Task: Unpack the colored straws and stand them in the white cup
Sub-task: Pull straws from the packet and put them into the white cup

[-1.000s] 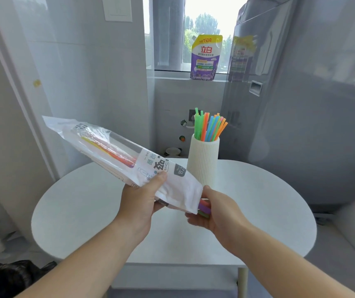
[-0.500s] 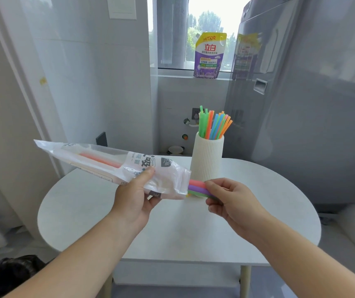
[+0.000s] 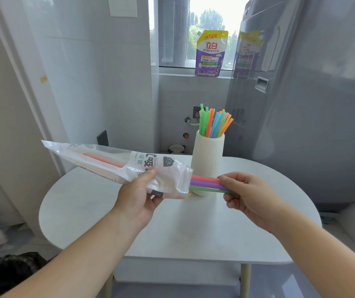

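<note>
Clear printed straw packet [image 3: 129, 168] gripped by left hand [image 3: 138, 196], red, purple and green straws [image 3: 204, 184] pinched by right hand [image 3: 247, 194] at the packet mouth, ribbed white cup [image 3: 207, 160] of upright colored straws just behind, white table [image 3: 193, 229] beneath

Round white table [image 3: 193, 237] with pale legs fills centre. Behind table, grey tiled wall. Above and behind table, window sill holding purple-and-yellow detergent pouch [image 3: 211, 53], upright; green trees visible through window [image 3: 211, 20] behind pouch. Right of table, tall grey appliance [image 3: 305, 104] with recessed handle, pouch reflected on its side. Low on wall behind table: wall socket [image 3: 196, 111], small white dish [image 3: 176, 148]. Left of table, dark wall plate [image 3: 102, 138]. Below table's left edge, black bag [image 3: 6, 274] on floor.
</note>
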A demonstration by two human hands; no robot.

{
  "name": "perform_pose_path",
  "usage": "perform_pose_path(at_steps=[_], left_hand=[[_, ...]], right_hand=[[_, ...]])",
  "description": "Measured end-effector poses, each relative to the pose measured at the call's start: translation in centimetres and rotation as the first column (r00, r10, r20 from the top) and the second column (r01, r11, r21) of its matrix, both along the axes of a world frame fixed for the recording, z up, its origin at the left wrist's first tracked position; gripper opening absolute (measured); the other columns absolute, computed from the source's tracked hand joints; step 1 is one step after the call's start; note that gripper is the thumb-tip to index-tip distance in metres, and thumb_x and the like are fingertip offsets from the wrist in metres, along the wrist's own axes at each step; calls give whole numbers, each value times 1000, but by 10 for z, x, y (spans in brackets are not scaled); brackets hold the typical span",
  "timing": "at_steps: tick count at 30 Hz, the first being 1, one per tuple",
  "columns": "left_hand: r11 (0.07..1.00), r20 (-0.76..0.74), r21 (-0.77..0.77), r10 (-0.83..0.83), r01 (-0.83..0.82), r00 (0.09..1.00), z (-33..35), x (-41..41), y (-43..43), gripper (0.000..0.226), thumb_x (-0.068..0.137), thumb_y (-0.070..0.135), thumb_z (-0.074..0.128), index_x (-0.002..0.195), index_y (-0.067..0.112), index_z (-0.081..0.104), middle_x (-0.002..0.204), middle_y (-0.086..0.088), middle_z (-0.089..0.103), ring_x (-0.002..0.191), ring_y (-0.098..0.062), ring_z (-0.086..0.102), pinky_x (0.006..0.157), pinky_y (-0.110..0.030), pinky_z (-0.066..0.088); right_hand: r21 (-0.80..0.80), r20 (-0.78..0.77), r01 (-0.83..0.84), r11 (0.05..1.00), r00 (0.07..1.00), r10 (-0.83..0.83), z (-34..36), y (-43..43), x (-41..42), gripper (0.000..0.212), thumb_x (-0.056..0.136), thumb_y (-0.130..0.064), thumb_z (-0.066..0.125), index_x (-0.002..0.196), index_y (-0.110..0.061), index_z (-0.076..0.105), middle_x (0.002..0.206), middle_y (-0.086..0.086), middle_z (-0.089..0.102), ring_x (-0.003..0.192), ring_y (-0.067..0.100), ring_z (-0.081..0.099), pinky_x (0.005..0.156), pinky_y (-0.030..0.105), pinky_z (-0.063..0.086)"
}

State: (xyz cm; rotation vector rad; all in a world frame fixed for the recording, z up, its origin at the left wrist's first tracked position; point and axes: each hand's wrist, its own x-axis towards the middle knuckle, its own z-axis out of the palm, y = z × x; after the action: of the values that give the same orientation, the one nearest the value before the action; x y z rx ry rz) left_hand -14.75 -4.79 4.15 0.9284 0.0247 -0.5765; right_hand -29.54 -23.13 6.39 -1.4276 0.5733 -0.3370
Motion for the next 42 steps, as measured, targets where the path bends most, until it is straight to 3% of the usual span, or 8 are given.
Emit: perform_pose_path(at_steps=[8,11,14,19,24,30,36,42], left_hand=[[998,-15,-58,36,-36,999,7,3,4,31,93,8,69,124,12,66,97,-3,78,81,-16,77,55,-28,60],[995,-29,-81,51,-53,998,8,3,6,39,92,8,70,130,11,64,112,-6,77,95,-21,76,58,-30,61],[994,-32,-100,38,-41,999,10,1,5,33,92,7,69,125,11,66,110,-7,76,94,-21,75,59,-31,63],[993,-23,-120,16,-19,1000,10,-6,1,31,93,7,67,124,13,65,111,-7,76,101,-24,75,82,-40,63],[992,-23,-126,0,-3,1000,9,-9,-3,25,93,7,68,117,15,67,99,-5,77,85,-19,75,59,-31,63],[990,-3,-132,-39,39,999,8,-14,-5,27,94,9,67,121,14,67,100,-5,78,85,-19,75,68,-33,63],[988,-8,-146,-49,48,999,8,-17,-6,29,93,8,67,122,14,66,98,-5,79,84,-18,77,71,-36,64],[991,-13,-129,-31,29,999,9,-14,-5,32,93,7,67,125,12,65,100,-5,79,81,-17,77,58,-30,62]], right_hand=[[333,158,-108,937,986,57,-15,16,3,44,79,-25,74,118,-7,66,86,7,69,66,17,63,62,25,59],[333,145,-133,933,985,88,-22,30,7,49,75,-29,78,119,-11,65,86,8,66,66,19,61,63,29,56],[290,171,-135,947,981,87,-22,45,16,48,70,-34,79,113,-14,69,81,5,58,63,16,54,60,28,51],[245,201,23,969,977,-74,-11,61,30,24,92,-28,68,109,-11,66,63,1,44,52,11,42,54,26,44],[315,243,120,941,949,-202,-2,59,33,29,97,-22,63,114,0,66,62,2,39,51,10,40,52,24,43],[333,291,153,930,922,-256,4,60,32,27,98,-20,61,116,0,64,64,0,68,49,7,62,54,19,54],[361,284,166,918,918,-278,11,55,29,28,100,-17,59,120,1,62,83,9,75,60,13,71,57,24,58],[369,271,179,912,918,-290,14,46,26,21,98,-18,62,112,-3,64,99,14,72,72,17,72,68,27,60]])
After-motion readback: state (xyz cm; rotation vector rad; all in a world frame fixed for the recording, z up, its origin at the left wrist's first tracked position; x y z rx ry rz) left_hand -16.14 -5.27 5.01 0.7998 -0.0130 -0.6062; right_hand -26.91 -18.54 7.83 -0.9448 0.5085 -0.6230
